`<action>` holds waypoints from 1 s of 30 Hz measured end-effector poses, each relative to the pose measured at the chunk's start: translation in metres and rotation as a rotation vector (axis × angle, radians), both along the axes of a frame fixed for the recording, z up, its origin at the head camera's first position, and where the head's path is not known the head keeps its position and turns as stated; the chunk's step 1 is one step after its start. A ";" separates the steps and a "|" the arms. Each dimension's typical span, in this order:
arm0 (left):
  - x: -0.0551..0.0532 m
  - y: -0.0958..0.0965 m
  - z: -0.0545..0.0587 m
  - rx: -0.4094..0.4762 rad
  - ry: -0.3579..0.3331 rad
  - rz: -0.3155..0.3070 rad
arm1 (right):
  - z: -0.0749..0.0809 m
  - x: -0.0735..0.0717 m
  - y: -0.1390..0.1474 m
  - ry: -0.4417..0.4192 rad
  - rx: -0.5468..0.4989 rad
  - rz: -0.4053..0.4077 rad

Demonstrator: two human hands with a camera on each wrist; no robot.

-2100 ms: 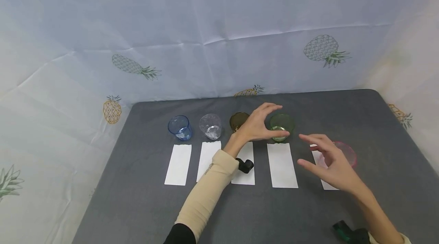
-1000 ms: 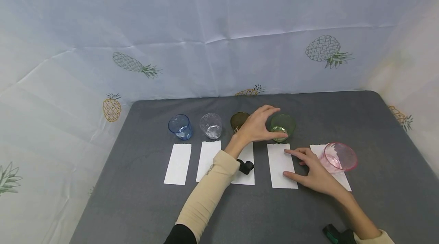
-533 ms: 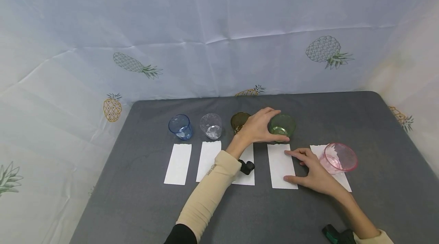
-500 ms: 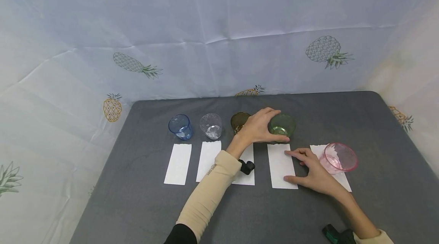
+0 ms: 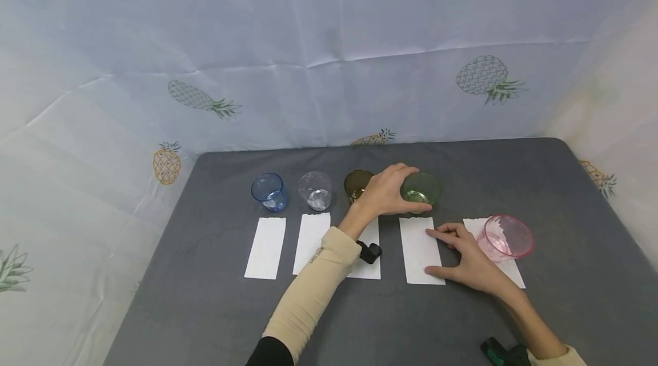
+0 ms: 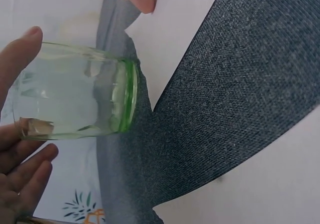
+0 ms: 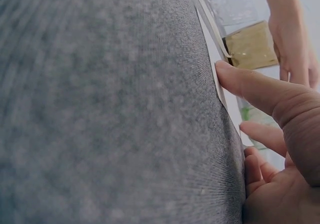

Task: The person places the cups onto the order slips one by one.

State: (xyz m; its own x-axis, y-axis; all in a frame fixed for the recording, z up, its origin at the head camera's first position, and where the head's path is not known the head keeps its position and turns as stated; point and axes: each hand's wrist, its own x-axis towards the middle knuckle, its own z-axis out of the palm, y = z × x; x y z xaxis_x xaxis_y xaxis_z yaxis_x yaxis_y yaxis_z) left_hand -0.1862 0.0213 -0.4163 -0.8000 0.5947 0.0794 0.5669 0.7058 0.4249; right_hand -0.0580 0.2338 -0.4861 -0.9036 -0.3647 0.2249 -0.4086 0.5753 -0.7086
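Observation:
My left hand (image 5: 382, 193) reaches over the table and holds the green glass (image 5: 424, 186), thumb on one side and fingers on the other. The left wrist view shows that clear green glass (image 6: 75, 92) between thumb and fingers. My right hand (image 5: 472, 260) rests at a white paper strip (image 5: 416, 246) just in front of the green glass, with thumb and index finger spread apart at its right part. In the right wrist view the thumb tip (image 7: 226, 69) touches the strip. Behind the right hand, a pink glass (image 5: 516, 240) stands on another white strip (image 5: 475, 224).
Left of the green glass stand a brown glass (image 5: 354, 180), partly hidden by my left hand, a clear glass (image 5: 315, 189) and a blue glass (image 5: 268, 192). More white strips (image 5: 265, 249) lie before them on the grey table (image 5: 205, 297). A pineapple-print cloth (image 5: 319, 97) hangs behind.
My right hand has moved from beside the pink glass leftward onto the white paper strip. My left hand has closed in on the green glass, its thumb now against the side.

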 end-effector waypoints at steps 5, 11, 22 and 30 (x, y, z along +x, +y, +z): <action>0.000 -0.003 -0.001 0.087 -0.011 0.003 | 0.000 0.000 0.001 -0.012 0.038 -0.005; 0.001 -0.004 0.000 0.164 -0.018 -0.003 | 0.002 0.000 0.000 -0.022 0.045 -0.011; 0.008 -0.008 0.008 0.283 -0.006 -0.047 | 0.003 0.001 0.001 -0.028 0.047 -0.022; 0.018 -0.010 0.013 0.329 -0.011 -0.068 | 0.003 0.002 0.001 -0.027 0.048 -0.023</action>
